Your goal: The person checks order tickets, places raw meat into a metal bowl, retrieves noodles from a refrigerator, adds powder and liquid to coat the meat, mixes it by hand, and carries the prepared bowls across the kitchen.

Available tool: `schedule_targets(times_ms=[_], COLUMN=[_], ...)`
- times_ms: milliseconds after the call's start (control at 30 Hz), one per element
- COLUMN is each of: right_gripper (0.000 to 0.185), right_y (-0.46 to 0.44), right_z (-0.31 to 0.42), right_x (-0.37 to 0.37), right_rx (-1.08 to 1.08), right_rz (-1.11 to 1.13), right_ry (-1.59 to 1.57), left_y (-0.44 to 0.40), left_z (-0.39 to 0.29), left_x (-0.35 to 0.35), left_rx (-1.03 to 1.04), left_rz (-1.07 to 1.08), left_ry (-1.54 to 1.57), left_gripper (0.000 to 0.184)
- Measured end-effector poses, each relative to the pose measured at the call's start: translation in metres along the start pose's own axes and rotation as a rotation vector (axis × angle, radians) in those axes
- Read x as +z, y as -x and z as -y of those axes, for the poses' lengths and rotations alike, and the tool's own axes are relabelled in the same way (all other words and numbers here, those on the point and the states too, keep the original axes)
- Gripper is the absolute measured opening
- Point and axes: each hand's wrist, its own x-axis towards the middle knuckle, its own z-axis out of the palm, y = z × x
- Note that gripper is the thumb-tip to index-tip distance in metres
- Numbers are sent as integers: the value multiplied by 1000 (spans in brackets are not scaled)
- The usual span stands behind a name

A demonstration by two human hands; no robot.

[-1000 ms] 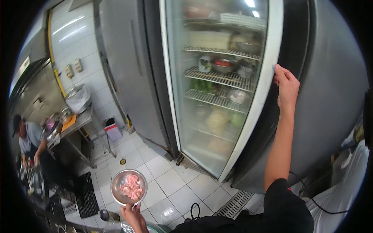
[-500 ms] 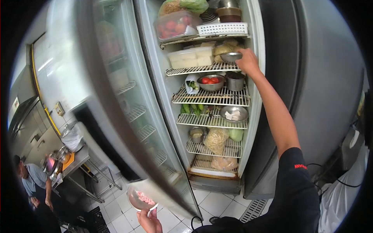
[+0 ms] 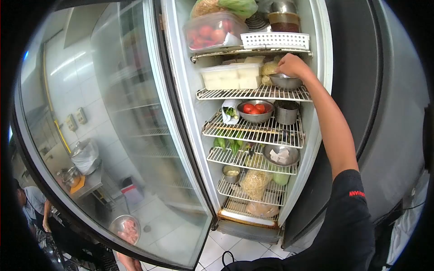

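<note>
On the fridge's upper shelf stands a small steel bowl [image 3: 286, 83]. My right hand [image 3: 294, 66] reaches over its rim with the fingers bent together; what they hold, if anything, is hidden. Beside that bowl are a yellowish bag [image 3: 268, 71] and a clear tub of pale blocks [image 3: 230, 77]. Low on the left, my left hand [image 3: 129, 262] shows under the glass door's edge. It grips a round bowl [image 3: 115, 223] of pink meat pieces [image 3: 129, 232], seen through the glass.
The glass door [image 3: 149, 180] stands open on the left. Lower wire shelves hold a bowl of tomatoes [image 3: 254, 109], a steel pot [image 3: 286, 113], green peppers [image 3: 236, 147] and a bag of sprouts [image 3: 254, 184]. A co-worker [image 3: 36, 205] is at far left. A grey cabinet [image 3: 348, 113] borders the right.
My right hand has shifted from the steel bowl's right rim to above its opening. The door now spreads wider across the left of the view, with the meat bowl behind its glass.
</note>
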Motion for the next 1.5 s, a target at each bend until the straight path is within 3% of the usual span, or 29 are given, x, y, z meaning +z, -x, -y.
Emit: schedule_targets(times_ms=[133, 300, 367, 467, 600, 700, 833, 933, 1067, 1167, 1200, 1333, 1433, 1500], right_gripper=[53, 62, 64, 64, 65, 61, 54, 56, 50, 50, 51, 51, 52, 51], right_y=[-55, -117, -162, -115, -109, -160, -157, -150, -176, -175, -174, -172, -161, -131], right_z=[-4, -23, -48, 8, 24, -12, -20, -22, -53, -51, -50, -57, -49, -32], right_x=[34, 61, 89, 67, 77, 109, 105, 97, 112, 110, 107, 108, 104, 78], right_rx=[54, 65, -1, 175, 88, 95, 109, 267, 285, 264, 248, 184, 148, 176], right_rz=[94, 426, 531, 571, 401, 464, 251, 34, -227, -157, -124, -35, -56, 79], right_ry=[256, 419, 442, 190, 557, 560, 573, 345, 170, 245, 272, 375, 431, 448], left_y=[-40, -31, -36, -24, -32, -30, -19, -11, 2, 0, -3, -16, -7, 8], left_z=[5, -4, -2, -9, 5, 9, 5, 2, -8, -4, -1, 9, 0, -15], left_x=[-16, -1, -5, 5, -18, -23, -11, -5, 13, 9, 8, -20, -13, -21], left_rx=[51, 50, 20, 25, 26, 61, 80, 102, 79, 98, 111, 143, 268, 282], left_rz=[-41, -129, -178, -189, -238, -217, -264, -300, -280, -276, -292, -453, -558, -626], left_ry=[-9, 52, 90, 116, 159, 181, 166, 153, 149, 133, 151, -151, 194, 103], left_gripper=[28, 29, 29, 29, 29, 31, 30, 30, 25, 25, 18, 11, 13, 12])
